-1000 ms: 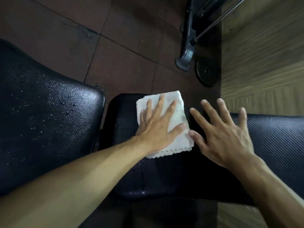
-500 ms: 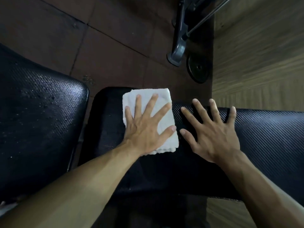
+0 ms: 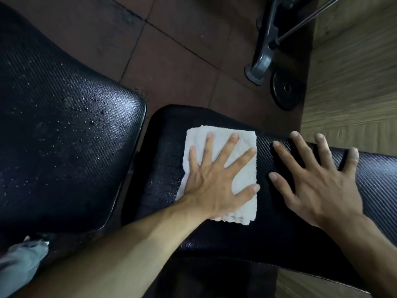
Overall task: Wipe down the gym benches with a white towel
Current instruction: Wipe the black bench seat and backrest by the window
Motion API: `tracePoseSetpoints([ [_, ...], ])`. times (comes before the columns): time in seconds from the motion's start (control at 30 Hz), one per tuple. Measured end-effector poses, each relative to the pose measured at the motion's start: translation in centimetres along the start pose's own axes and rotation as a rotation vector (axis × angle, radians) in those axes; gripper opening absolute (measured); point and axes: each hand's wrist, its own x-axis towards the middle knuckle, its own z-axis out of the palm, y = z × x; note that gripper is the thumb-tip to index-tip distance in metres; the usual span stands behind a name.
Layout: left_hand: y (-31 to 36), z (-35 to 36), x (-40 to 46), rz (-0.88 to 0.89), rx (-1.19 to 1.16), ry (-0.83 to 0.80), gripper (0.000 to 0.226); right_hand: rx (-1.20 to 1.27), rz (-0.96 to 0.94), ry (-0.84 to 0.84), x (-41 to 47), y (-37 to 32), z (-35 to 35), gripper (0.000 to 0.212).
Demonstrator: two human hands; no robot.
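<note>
A folded white towel (image 3: 245, 175) lies on the black textured bench pad (image 3: 279, 222) in the middle of the view. My left hand (image 3: 217, 186) presses flat on the towel with its fingers spread. My right hand (image 3: 318, 179) rests flat on the bare pad just right of the towel, fingers spread, not touching it. Small water droplets show on the pad left of the towel. A second black pad (image 3: 60, 136) at the left is speckled with droplets.
Dark red floor tiles (image 3: 182, 50) lie beyond the pads. A grey machine foot (image 3: 260, 67) and a black weight plate (image 3: 285, 91) stand at the upper right. Wood-look flooring (image 3: 354, 72) runs along the right. Grey cloth (image 3: 19, 265) shows at the lower left.
My left hand has slid the towel back along the pad from its far left end, toward my right hand. The right hand has stayed flat on the pad.
</note>
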Motion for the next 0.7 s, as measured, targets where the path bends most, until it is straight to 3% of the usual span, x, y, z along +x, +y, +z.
tracePoseSetpoints([
  [0.4, -2.2, -0.9, 3.9, 0.08, 0.035, 0.036, 0.07, 0.001, 0.019, -0.005, 0.1, 0.0, -0.2, 0.072],
  [0.7, -2.8, -1.0, 4.2, 0.071, 0.019, 0.075, 0.068, 0.078, 0.022, 0.024, 2.9, -3.8, -0.8, 0.065],
])
